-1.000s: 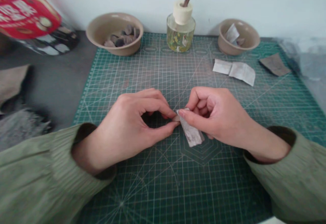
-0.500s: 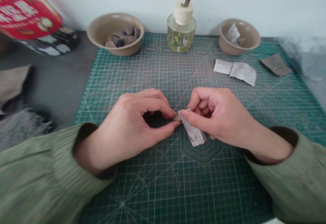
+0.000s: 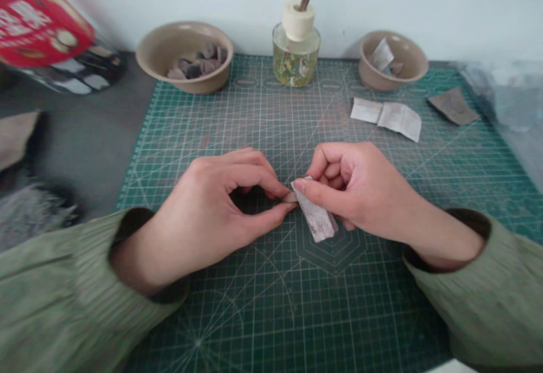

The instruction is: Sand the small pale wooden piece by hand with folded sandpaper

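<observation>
Between the thumb and fingertips of my left hand [image 3: 224, 200] is a small brownish piece [image 3: 290, 197], mostly covered by the fingers. My right hand [image 3: 354, 183] pinches the upper end of a folded greyish-white strip [image 3: 316, 215], which slants down over the green cutting mat [image 3: 254, 322]. The strip's upper edge meets the small piece, right of my left fingertips. Beyond my right hand, a creased white sheet [image 3: 399, 117] lies on the mat, with a brown square piece [image 3: 453, 106] to its right.
A bowl [image 3: 146, 59] of dark lumps stands back left, a glass bottle [image 3: 296, 59] with sticks back centre, and a smaller bowl [image 3: 418, 62] back right. A red-labelled container [image 3: 46, 28], brown sheet [image 3: 17, 135] and grey fibrous pile [image 3: 38, 212] are left; clear plastic [image 3: 509, 96] is right.
The whole view has shifted slightly, so the bowls, bottle and hands appear a little further left. Both hands keep their grips, and the strip hangs at nearly the same slant.
</observation>
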A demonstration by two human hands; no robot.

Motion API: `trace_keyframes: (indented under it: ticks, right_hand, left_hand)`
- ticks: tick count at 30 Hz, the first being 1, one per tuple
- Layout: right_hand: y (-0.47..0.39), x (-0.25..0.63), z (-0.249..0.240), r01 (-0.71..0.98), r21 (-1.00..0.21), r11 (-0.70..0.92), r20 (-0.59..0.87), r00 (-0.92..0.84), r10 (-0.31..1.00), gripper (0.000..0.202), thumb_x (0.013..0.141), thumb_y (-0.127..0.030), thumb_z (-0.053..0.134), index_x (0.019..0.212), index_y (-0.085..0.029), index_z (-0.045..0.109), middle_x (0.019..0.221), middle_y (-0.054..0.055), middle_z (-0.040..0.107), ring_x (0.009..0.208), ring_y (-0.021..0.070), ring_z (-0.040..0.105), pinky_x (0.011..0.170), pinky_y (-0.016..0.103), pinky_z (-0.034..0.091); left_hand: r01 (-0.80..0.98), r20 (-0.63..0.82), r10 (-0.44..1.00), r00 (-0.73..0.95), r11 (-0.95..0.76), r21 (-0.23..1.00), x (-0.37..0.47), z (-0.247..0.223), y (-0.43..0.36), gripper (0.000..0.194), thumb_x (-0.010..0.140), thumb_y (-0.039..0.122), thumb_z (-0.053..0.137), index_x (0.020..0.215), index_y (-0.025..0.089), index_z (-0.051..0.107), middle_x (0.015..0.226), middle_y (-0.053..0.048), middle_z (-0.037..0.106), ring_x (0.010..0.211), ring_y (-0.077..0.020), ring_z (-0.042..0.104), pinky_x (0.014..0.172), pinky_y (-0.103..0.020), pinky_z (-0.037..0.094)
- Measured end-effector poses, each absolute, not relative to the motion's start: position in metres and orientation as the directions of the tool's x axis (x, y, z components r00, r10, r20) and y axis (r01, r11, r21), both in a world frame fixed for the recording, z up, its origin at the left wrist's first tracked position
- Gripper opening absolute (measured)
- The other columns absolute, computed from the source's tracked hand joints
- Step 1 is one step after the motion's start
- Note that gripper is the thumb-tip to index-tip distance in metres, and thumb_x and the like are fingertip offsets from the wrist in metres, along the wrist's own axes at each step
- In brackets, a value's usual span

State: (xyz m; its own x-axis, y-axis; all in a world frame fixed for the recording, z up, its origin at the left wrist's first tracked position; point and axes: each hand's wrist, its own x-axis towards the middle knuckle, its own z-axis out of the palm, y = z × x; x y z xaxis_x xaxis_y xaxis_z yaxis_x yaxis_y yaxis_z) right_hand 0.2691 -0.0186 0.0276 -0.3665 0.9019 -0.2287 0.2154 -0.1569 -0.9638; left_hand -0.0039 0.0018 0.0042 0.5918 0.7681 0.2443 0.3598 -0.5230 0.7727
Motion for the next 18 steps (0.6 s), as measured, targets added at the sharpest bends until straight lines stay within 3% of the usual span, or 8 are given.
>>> trace_keyframes:
  ticks: [6, 18]
  right_hand:
    - [-0.0189, 0.2664, 0.0247, 0.236, -0.96, -0.154, -0.233, -0.36, 0.904, 0.047, 0.103, -0.045, 0.111, 0.088, -0.026, 0.071, 0.064, -0.006, 0.074, 0.052, 0.0125, 0.062, 0.048, 0.026, 0.045]
    - [-0.0201, 0.2675, 0.0198, 0.221, -0.966, -0.137, -0.213, -0.367, 0.905, 0.041, 0.104, -0.036, 0.11, 0.09, -0.025, 0.073, 0.064, -0.007, 0.074, 0.05, 0.0118, 0.061, 0.049, 0.027, 0.044]
  left_hand:
    - [0.353, 0.227, 0.772, 0.594, -0.504, 0.788, -0.0055, 0.0033, 0.0039, 0.008, 0.11, 0.027, 0.096, 0.103, 0.032, 0.096, 0.106, 0.001, 0.094, 0.09, -0.0186, 0.085, 0.084, -0.033, 0.065]
    - [0.367, 0.18, 0.788, 0.589, -0.459, 0.809, -0.009, -0.0003, 0.0063, 0.009, 0.105, 0.027, 0.1, 0.099, 0.032, 0.097, 0.104, 0.002, 0.093, 0.085, -0.0173, 0.082, 0.077, -0.033, 0.06]
